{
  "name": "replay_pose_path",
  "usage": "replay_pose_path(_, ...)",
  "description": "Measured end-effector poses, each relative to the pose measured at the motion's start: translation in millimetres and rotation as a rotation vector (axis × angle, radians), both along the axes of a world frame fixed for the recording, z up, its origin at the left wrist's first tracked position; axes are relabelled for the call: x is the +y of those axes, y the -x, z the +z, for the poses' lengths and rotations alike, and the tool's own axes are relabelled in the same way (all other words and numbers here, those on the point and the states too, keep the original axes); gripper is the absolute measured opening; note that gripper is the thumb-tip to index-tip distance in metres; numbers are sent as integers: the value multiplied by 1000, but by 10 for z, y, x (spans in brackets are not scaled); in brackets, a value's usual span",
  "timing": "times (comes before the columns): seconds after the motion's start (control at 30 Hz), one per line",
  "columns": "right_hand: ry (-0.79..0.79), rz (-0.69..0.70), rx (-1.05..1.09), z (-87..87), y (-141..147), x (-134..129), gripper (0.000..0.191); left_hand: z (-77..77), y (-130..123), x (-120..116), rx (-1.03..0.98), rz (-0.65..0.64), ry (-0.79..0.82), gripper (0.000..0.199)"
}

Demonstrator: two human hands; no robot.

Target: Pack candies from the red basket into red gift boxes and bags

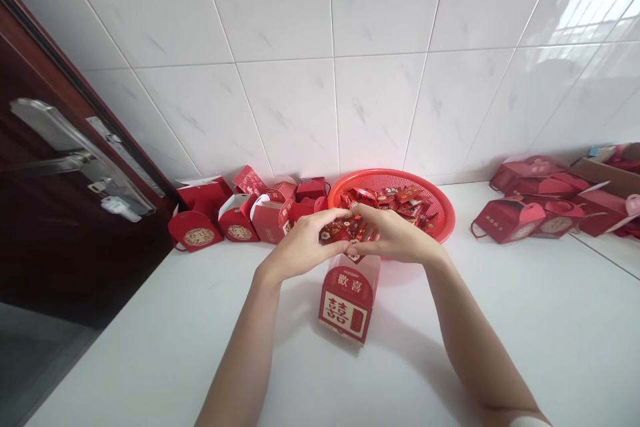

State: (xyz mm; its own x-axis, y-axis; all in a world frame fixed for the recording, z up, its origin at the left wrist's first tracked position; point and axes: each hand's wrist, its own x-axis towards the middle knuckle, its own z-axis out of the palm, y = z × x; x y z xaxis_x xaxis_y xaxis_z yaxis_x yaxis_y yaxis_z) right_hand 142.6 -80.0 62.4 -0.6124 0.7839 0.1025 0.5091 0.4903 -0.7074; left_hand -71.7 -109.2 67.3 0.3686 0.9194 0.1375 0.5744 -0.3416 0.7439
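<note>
In the middle of the head view, a red and cream gift box (349, 297) with Chinese characters stands on the white table. Just behind its top, my left hand (310, 243) and my right hand (393, 235) meet, fingers curled and thumb tips close together. Between them they grip a red packet (336, 231) with a pale flower pattern. My fingers cover part of this packet, and its lower end lies by the box's top. Behind my hands sits a red plastic basket (447, 213) holding several red wrapped packets (407, 200).
Several red gift boxes (240, 220) stand in a group at the left by the tiled wall (280, 113). More red boxes (515, 217) and a cardboard carton (595, 170) are at the right. A dark door (40, 213) with a metal handle borders the table's left side.
</note>
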Motion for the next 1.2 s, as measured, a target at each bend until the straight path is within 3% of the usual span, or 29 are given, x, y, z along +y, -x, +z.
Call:
replay_pose_path(0.23, 197, 128, 241, -24, -71, 107, 28, -16, -19, -3, 41, -48, 70, 57)
replay_pose_path(0.37, 246, 164, 130, -2, -103, 123, 14, 3, -13, -10, 120, -131, 119, 56)
replay_pose_path(0.53, 275, 209, 81, 21, -114, 113, 11, 71, 24, -61, 169, -209, 152, 53)
replay_pose_path(0.7, 200, 148, 190, 16, -121, 112, 11, 54, 57, -84, 195, -153, 114, 57)
replay_pose_path(0.87, 129, 38, 353, 11, -187, 145, 14, 22, 58, -72, 152, -62, 180, 78)
replay_pose_path(1.0, 55, -33, 365, 30, -266, 163, 14, 34, 40, -77, 132, -14, 193, 93)
replay_pose_path(1.2, 16, -5, 217, 71, -281, 129, 13, 14, 55, -71, 245, 35, 149, 71)
